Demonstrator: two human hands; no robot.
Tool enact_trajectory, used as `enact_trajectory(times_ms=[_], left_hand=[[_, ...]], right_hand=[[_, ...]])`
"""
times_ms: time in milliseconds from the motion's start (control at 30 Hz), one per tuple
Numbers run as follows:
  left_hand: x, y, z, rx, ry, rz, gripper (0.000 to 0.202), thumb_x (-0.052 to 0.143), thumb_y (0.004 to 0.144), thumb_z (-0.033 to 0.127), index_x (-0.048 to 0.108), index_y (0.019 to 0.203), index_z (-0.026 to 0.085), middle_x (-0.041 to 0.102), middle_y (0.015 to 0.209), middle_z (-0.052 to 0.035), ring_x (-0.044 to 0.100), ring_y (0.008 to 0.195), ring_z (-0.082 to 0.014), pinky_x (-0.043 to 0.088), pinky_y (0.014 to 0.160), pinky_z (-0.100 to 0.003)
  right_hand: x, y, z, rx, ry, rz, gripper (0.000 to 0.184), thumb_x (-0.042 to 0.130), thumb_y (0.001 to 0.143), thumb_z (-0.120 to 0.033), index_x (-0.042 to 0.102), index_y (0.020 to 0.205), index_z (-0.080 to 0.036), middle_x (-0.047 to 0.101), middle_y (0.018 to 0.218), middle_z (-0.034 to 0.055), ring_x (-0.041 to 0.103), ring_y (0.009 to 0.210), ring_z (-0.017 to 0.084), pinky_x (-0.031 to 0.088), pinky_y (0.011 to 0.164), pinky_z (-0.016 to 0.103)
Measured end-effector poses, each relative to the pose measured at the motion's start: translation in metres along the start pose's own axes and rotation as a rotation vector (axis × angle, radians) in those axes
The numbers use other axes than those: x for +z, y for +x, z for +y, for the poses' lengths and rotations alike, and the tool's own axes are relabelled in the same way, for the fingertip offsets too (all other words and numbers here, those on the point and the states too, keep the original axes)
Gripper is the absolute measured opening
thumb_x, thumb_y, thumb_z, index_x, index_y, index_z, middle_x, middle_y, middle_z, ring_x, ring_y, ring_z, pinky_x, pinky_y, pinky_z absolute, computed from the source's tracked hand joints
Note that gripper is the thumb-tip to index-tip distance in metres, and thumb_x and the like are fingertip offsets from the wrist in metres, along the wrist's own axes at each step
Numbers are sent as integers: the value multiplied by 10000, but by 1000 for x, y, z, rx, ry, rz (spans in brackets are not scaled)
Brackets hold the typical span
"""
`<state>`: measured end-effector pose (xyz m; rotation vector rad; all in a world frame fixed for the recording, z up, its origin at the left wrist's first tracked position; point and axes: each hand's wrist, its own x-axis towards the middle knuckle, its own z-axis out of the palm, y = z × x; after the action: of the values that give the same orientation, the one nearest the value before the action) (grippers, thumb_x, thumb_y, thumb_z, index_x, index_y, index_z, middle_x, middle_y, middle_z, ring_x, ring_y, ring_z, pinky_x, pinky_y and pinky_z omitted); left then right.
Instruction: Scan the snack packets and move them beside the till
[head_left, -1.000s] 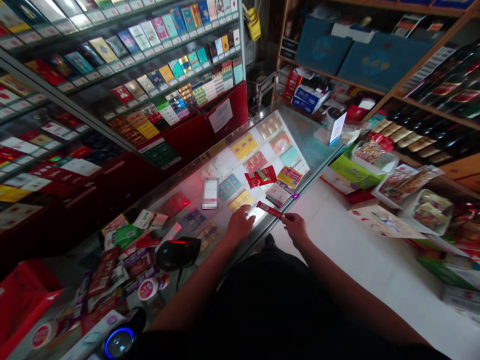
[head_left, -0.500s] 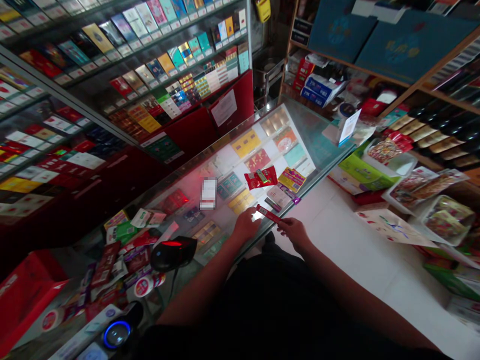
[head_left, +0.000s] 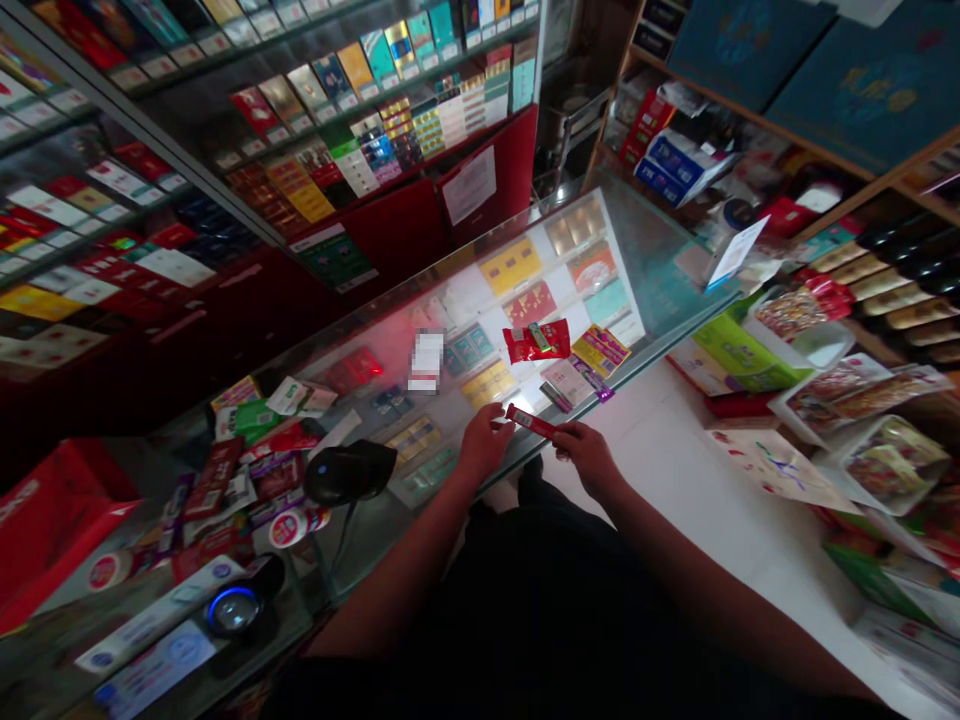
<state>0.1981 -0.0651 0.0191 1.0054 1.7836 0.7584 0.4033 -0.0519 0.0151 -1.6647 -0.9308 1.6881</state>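
Note:
A slim red packet with a barcode label [head_left: 531, 422] is held above the glass counter's front edge. My right hand [head_left: 589, 455] grips its right end between thumb and fingers. Close by its other end is my left hand [head_left: 484, 442], fingers bent and fingertips apart, seemingly holding nothing. Just beyond the packet, on the glass, lie a red snack bag [head_left: 537, 341], a yellow packet [head_left: 600, 349], a pale flat packet [head_left: 568, 382] and a purple wrapper [head_left: 594, 381].
The glass counter [head_left: 660, 330] displays cigarette packs below. Left are a black scanner [head_left: 350, 473], a heap of snack packets [head_left: 259, 470], a red box [head_left: 64, 520] and a blue-ringed device [head_left: 234, 608]. Boxes of snacks [head_left: 739, 350] stand at right; cigarette shelves [head_left: 360, 130] rise behind.
The view has shifted, so the counter's things sit differently in frame. The scanner's red light is now dark. My left fingertips have parted slightly; my right hand still holds the red packet.

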Motion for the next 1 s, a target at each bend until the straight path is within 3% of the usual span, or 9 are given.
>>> enact_trajectory(times_ms=[133,267,433,667,1000], left_hand=[[-28,-12,8,37,-129,56,238,655,872,213,724,1096,171,790,1031,-92,722,906,-207,542,883,-351],[-58,-23,10,27,-258,67,171,672,826,242,742,971,184,780,929,-66,707,849,-204,541,829,-349],[-97,-38,13,-15,-414,2,243,771,727,336,710,906,184,741,856,-45,651,764,-170,493,708,-301],[-152,-56,21,55,-572,19,325,853,629,302,706,888,171,730,813,-17,588,671,-120,422,628,-254],[-216,-70,5,115,-552,228,380,883,599,356,677,862,176,730,776,-15,660,722,-160,493,705,-293]], right_hand=[[11,-14,-9,-24,0,-97,323,796,689,-446,723,828,-165,658,640,8,556,590,159,430,604,316],[26,-23,-17,-64,-14,-162,353,802,706,-464,743,891,-169,674,676,16,575,630,167,454,640,318],[45,-26,-29,-116,-60,-234,439,820,721,-495,774,1002,-161,732,769,53,630,685,187,505,685,329],[86,-31,-57,-169,4,-264,458,864,720,-436,796,1077,-157,748,777,50,663,680,166,553,688,318],[157,-48,-86,-153,118,-366,415,859,739,-426,752,1052,-176,782,903,86,765,763,211,627,729,331]])
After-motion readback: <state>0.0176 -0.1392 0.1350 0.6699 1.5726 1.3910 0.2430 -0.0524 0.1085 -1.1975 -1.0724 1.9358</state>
